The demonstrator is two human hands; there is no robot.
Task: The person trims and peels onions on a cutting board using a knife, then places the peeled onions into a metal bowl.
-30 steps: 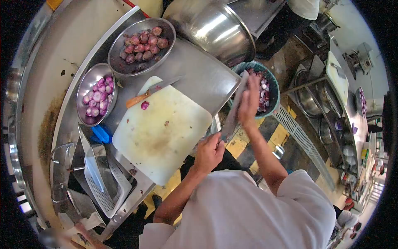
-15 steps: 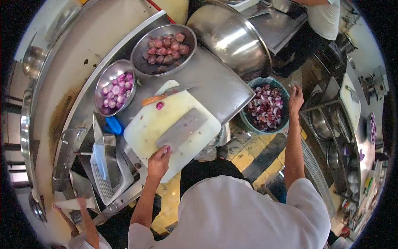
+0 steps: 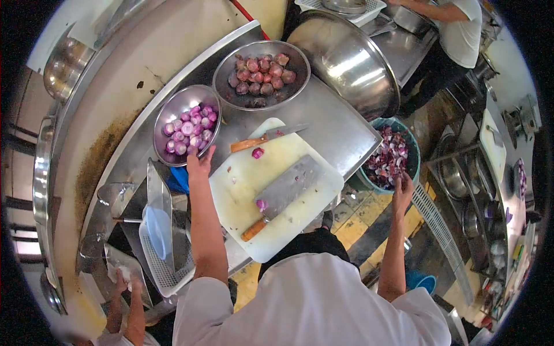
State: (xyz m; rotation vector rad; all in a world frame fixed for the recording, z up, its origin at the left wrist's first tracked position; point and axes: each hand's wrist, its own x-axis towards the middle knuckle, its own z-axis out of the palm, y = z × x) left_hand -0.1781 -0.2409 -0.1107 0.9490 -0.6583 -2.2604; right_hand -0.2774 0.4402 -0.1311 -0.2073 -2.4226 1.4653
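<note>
Near left, a co-worker's two hands [image 3: 127, 281] show at the edge of view; what they hold is unclear. To their right, a white perforated basket [image 3: 157, 254] stands beside the table.

Far left on the steel table [image 3: 334, 121], a steel bowl [image 3: 167, 109] contains peeled onions [image 3: 187, 129]. Its outline appears oval, long axis running from near left to far right. My left hand [image 3: 200, 165] is at its near rim, arm extended away from me, fingertips pointing far, thumb and fingers apart; I cannot tell whether they have closed on the rim. Right of it and farther off, a second bowl [image 3: 231, 57] contains unpeeled onions [image 3: 259, 75], its long axis nearly left to right.

On the cutting board [image 3: 234, 187] lies a knife, its wooden handle [image 3: 248, 144] left, its tip right and slightly far; a small onion [image 3: 257, 153] sits just on the near side. Closer to me, a cleaver [image 3: 291, 183] lies flat, diagonal, handle pointing near left and blade far right, with an onion piece [image 3: 261, 205] beside the handle end.

Far right, a large steel vessel [image 3: 346, 57] stands by the table edge. Below it, a green bin [image 3: 416, 158] contains onion skins [image 3: 389, 155]. My right hand [image 3: 403, 189] is at its near rim, fingers narrowly bent; I cannot tell whether they hold anything.
</note>
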